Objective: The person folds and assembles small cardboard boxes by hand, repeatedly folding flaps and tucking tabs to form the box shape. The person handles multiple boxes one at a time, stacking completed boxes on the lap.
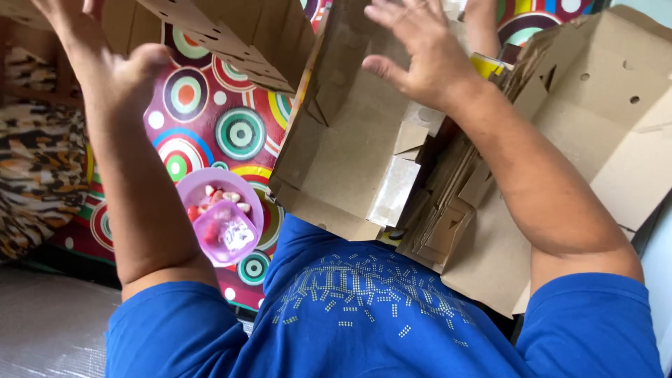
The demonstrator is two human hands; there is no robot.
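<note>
1. The left hand (105,66), in the upper left of the frame, is raised with fingers spread and holds nothing; it is near the edge of a cardboard piece (231,35) at top centre.
2. The right hand (420,52), at top centre-right, is open with fingers splayed, palm resting on a folded cardboard box (350,161); it grips nothing.
3. The box stands tilted at frame centre, leaning against a stack of flattened cardboard (455,210) to its right.
4. A purple bowl (217,210) with small red and white pieces sits at lower left on a cloth with coloured circles (210,119).
5. A blue shirt (364,315) fills the bottom.
</note>
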